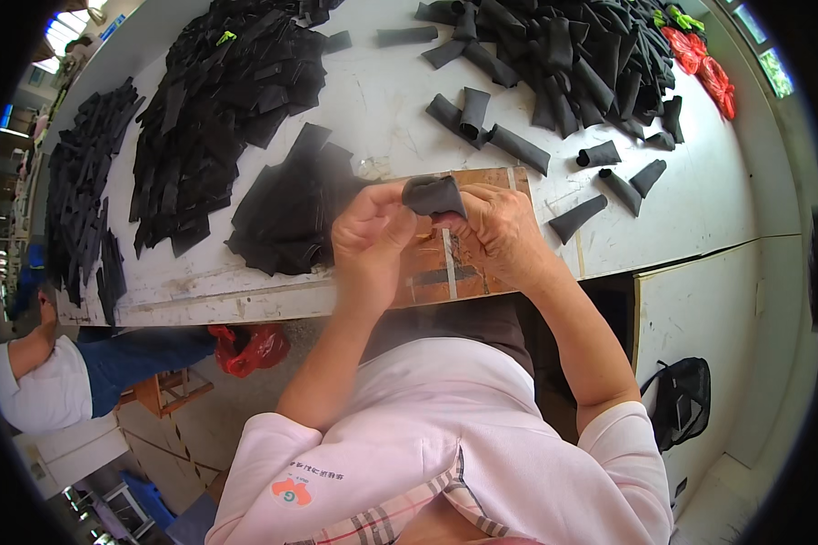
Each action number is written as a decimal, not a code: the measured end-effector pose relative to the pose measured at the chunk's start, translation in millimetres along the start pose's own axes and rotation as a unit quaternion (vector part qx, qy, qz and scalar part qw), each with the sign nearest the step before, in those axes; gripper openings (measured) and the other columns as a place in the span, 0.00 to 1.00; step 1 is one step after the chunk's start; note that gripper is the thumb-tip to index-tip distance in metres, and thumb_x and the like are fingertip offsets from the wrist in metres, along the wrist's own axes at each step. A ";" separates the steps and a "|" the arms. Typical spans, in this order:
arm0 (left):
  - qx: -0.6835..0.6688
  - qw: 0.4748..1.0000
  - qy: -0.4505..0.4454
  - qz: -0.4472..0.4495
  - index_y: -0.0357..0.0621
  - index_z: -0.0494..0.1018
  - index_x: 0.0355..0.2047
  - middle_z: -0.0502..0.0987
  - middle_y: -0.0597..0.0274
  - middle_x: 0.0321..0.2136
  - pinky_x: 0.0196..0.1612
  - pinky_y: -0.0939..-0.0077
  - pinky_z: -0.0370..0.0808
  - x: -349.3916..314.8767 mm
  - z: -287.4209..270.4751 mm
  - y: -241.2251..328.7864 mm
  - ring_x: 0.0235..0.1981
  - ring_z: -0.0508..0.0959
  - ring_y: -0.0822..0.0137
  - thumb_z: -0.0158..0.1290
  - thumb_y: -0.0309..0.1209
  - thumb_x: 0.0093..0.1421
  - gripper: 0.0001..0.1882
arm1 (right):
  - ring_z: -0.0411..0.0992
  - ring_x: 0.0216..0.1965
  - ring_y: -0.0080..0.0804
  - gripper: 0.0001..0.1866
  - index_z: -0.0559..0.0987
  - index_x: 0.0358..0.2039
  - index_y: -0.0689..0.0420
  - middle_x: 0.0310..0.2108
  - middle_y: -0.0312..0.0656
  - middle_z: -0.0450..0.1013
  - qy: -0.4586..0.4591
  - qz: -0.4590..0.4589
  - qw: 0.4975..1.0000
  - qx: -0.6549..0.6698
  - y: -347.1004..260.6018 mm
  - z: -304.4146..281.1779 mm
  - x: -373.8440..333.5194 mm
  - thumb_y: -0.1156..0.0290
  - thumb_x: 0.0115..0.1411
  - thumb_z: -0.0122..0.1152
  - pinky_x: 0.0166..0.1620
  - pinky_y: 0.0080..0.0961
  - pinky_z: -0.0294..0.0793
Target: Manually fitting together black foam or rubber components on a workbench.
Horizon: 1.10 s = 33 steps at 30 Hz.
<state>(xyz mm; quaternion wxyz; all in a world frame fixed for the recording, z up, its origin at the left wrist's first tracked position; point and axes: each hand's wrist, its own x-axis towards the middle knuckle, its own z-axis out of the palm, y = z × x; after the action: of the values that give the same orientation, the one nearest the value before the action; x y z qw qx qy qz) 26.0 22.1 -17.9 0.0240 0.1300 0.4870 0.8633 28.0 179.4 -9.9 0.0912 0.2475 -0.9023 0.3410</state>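
Between my hands, above the near edge of the table, is a short black fabric tube (pixel 434 194), its dark end facing left. My left hand (pixel 371 238) is closed at the tube's left end, thumb and fingers pinching the cloth. From the other side, my right hand (pixel 509 234) grips it with curled fingers, which partly hide the cloth. Under both hands lies a worn brown board (pixel 509 178) with pale tape strips. Beside my left hand is a stack of flat black fabric pieces (pixel 286 213), slightly blurred.
Larger heaps of flat black pieces (pixel 218 100) cover the table's left side. Finished-looking black tubes (pixel 573 54) pile up at the far right, with several loose ones nearer. Red plastic bags (pixel 700 68) sit at the right edge. Another person (pixel 50 377) is at the left.
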 end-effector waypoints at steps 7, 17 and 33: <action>0.221 0.969 -0.101 -0.048 0.36 0.72 0.25 0.74 0.63 0.22 0.28 0.83 0.69 25.7 25.3 30.3 0.23 0.71 0.76 0.57 0.21 0.47 0.05 | 0.68 0.24 0.43 0.07 0.68 0.20 0.59 0.19 0.43 0.67 0.134 -0.069 0.978 0.147 -6.3 8.0 -2.2 0.71 0.49 0.55 0.27 0.33 0.67; 0.204 0.976 -0.055 0.041 0.34 0.71 0.32 0.75 0.57 0.28 0.35 0.82 0.70 15.2 34.0 30.5 0.31 0.74 0.73 0.53 0.26 0.53 0.08 | 0.68 0.25 0.44 0.07 0.74 0.24 0.57 0.23 0.44 0.70 -0.005 0.059 0.988 0.142 -5.9 -0.4 -2.9 0.68 0.52 0.53 0.28 0.33 0.67; 0.047 0.998 -0.008 0.032 0.35 0.72 0.27 0.75 0.58 0.26 0.36 0.82 0.68 12.5 5.5 33.6 0.29 0.72 0.74 0.50 0.30 0.55 0.08 | 0.65 0.18 0.40 0.08 0.73 0.20 0.59 0.15 0.42 0.64 0.056 0.000 0.995 0.081 -13.6 6.6 1.6 0.69 0.52 0.55 0.21 0.30 0.63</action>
<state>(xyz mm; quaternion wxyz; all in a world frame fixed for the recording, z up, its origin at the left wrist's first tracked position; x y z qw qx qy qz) 18.2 11.2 15.7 -0.0058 0.1531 0.5227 0.8387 33.5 165.6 -6.6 0.1216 0.2348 -0.8652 0.4261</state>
